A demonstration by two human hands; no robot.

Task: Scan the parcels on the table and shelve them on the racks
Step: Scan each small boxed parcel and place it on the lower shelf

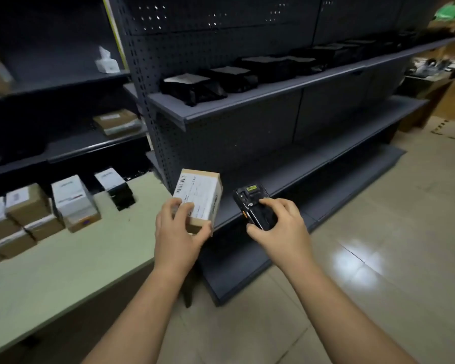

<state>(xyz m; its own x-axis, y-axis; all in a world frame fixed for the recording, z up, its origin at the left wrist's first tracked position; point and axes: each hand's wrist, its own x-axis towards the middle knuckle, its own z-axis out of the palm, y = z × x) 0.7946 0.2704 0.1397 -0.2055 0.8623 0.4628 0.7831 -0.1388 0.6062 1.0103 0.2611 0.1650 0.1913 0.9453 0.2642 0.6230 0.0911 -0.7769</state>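
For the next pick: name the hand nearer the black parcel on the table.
Left. The left hand, gripping a box, sits right of the black parcel; right hand, with the scanner, farther right.

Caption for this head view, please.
Left hand holds a labelled parcel beside the scanner in the right hand, before grey racks.

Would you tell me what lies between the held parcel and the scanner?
Nothing in the head view: the parcel and scanner are apart, with only bare grey rack shelf showing behind the gap.
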